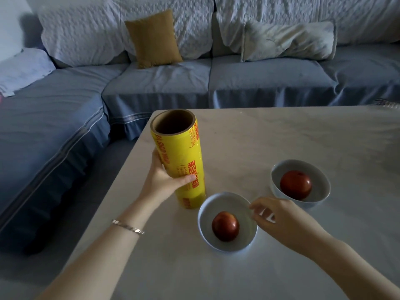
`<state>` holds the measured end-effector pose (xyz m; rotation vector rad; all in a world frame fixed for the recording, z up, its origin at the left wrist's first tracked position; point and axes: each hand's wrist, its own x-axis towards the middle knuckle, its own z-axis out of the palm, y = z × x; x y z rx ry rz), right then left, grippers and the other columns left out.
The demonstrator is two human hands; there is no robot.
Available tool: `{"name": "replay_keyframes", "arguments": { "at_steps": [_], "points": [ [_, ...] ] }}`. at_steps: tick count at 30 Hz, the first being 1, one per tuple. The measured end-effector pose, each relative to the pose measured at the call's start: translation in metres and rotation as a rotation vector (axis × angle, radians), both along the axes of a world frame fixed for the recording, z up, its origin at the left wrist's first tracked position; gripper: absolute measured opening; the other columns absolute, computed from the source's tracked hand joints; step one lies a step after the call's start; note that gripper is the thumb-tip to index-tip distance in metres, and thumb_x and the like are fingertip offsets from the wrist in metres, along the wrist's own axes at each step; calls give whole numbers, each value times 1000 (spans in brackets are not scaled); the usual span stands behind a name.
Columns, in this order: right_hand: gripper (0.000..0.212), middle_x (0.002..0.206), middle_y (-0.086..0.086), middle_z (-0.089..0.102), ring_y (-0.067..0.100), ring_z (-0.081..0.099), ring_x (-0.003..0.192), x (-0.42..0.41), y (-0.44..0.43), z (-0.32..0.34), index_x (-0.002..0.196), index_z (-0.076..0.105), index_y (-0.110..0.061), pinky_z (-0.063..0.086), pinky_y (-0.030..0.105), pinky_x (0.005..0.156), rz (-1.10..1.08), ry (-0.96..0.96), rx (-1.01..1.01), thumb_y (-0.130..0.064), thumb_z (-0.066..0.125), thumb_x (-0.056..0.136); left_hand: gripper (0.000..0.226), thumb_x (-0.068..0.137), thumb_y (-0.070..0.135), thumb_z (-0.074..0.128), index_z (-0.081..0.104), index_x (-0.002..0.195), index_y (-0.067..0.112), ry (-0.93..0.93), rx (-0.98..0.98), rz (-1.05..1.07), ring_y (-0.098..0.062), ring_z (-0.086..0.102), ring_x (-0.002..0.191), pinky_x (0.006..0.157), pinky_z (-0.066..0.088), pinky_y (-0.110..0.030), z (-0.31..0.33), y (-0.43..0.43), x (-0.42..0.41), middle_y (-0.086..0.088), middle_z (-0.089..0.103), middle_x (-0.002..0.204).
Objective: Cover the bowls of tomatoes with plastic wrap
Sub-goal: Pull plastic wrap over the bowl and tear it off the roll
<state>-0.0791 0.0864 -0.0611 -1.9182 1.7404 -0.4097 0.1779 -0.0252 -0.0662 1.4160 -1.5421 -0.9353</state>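
A tall yellow roll of plastic wrap (180,152) with red print stands upright on the pale table (281,135), its cardboard core open at the top. My left hand (164,180) grips its lower half. Just right of the roll's base sits a white bowl (205,213) holding one red tomato (225,226). My right hand (275,215) hovers at this bowl's right rim with fingers curled and pinched near the edge; whether they hold film I cannot tell. A second white bowl (322,180) with a red tomato (295,184) stands farther right.
A blue sofa (151,83) wraps around the table's far and left sides, with a mustard cushion (154,38) and a pale cushion (287,41) on it. The table's left edge runs diagonally past my left forearm. A spiral-bound item (387,103) shows at the far right corner.
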Motion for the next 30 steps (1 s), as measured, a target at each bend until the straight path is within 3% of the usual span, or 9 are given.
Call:
{"name": "replay_keyframes", "arguments": {
  "at_steps": [2, 6, 8, 11, 13, 16, 19, 24, 30],
  "points": [
    [14, 77, -26, 57, -1, 59, 79, 2, 3, 3, 99, 62, -35, 51, 23, 77, -14, -37, -10, -32, 56, 87, 103, 37, 35, 87, 37, 126, 20, 82, -2, 2, -13, 61, 105, 87, 54, -36, -1, -5, -4, 3, 59, 116],
    [12, 85, -18, 63, 1, 60, 83, 9, 5, 15, 96, 63, -34, 51, 26, 79, -61, -129, -68, -28, 59, 86, 93, 41, 23, 89, 41, 121, 17, 176, -87, 113, 0, 62, 90, 69, 51, -14, 6, -4, -10, 11, 60, 104],
    [14, 91, -14, 64, 3, 59, 87, 15, 2, 28, 97, 64, -31, 50, 25, 80, -85, -173, -136, -25, 60, 85, 88, 49, 15, 89, 41, 122, 19, 194, -98, 161, 0, 61, 88, 71, 51, -19, 20, -1, -9, 10, 60, 103],
    [19, 97, -13, 64, 4, 59, 90, 26, -6, 52, 104, 64, -27, 47, 24, 83, -48, -150, -233, -24, 59, 86, 86, 42, 35, 82, 45, 119, 29, 248, -98, 140, -12, 66, 89, 73, 54, -31, 50, 13, -1, 4, 64, 105],
    [25, 100, -16, 60, 3, 58, 91, 38, -12, 70, 111, 62, -26, 47, 24, 84, -25, -171, -299, -25, 59, 86, 77, 40, 39, 76, 50, 113, 30, 301, -90, 57, -14, 69, 84, 67, 55, -28, 72, 31, 2, 4, 68, 98],
    [41, 108, -20, 51, -4, 54, 92, 57, -16, 91, 125, 53, -25, 44, 10, 83, -50, -300, -414, -32, 58, 85, 66, 45, 36, 74, 56, 109, 27, 359, -14, -117, -17, 70, 82, 62, 56, -24, 91, 56, -4, 2, 72, 92],
    [62, 118, -23, 40, -9, 45, 103, 66, -14, 97, 137, 38, -27, 41, 4, 82, -105, -405, -472, -46, 51, 79, 73, 45, 36, 75, 55, 114, 25, 395, 137, -181, -22, 71, 85, 62, 56, -25, 89, 72, -17, -3, 72, 95],
    [69, 135, -14, 41, -2, 44, 119, 57, -3, 81, 140, 31, -33, 44, 21, 97, -224, -523, -442, -51, 55, 77, 76, 40, 37, 76, 55, 113, 29, 323, 234, -248, -15, 72, 80, 59, 55, -21, 77, 90, -47, 3, 73, 91],
    [68, 120, -10, 57, 5, 55, 110, 34, 14, 63, 127, 51, -28, 53, 34, 90, -404, -697, -493, -55, 60, 65, 80, 36, 37, 78, 49, 110, 43, 186, 244, -250, -11, 71, 78, 62, 57, -28, 65, 103, -73, 11, 71, 90]
  ]
}}
